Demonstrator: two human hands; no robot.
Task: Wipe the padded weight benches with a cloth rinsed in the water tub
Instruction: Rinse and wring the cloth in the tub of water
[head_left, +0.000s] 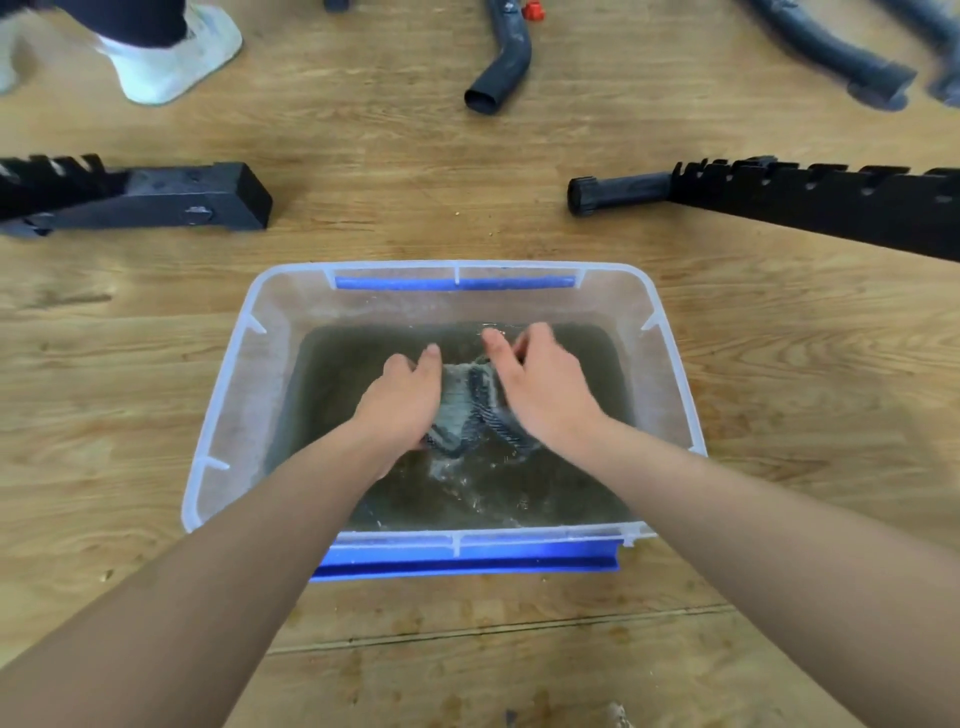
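Wood floor (156, 364); wet grey ribbed cloth (469, 402)

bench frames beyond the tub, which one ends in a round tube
The right frame: its end towards the middle is a round capped tube, while the left frame ends in a square block.

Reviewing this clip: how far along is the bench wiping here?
Done: unclear; the murky water suggests the cloth has already carried dirt. In hand: left hand and right hand both grip the cloth in the tub, rinsing. Left: wringing and wiping; only black bench frames show, no pads in view.
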